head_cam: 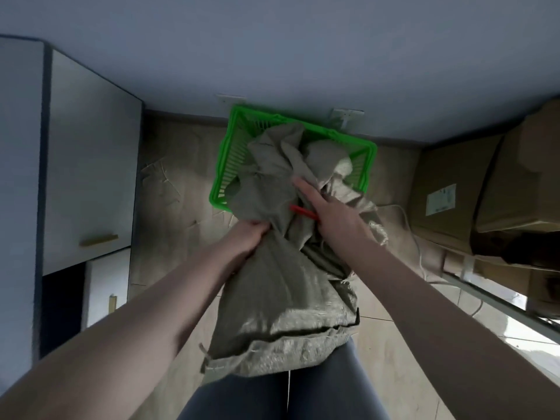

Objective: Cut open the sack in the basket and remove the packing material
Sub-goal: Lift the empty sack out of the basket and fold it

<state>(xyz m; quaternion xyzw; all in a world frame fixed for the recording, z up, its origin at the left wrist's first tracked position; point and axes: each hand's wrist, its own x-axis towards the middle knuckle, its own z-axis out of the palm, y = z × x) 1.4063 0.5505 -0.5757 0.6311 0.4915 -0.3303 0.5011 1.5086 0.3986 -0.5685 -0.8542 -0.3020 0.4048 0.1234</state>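
A grey-green woven sack hangs from the green plastic basket on the floor down toward my legs. My left hand is clenched around a bunched part of the sack near its middle. My right hand lies on the sack's crumpled upper folds and has a red-handled tool under its palm; only a short red piece shows, its blade is hidden. More sack fabric fills the basket.
A white cabinet with a brass handle stands at the left. Stacked cardboard boxes sit at the right, with a white cord and a metal rail beside them. Brown paper covers the floor around the basket.
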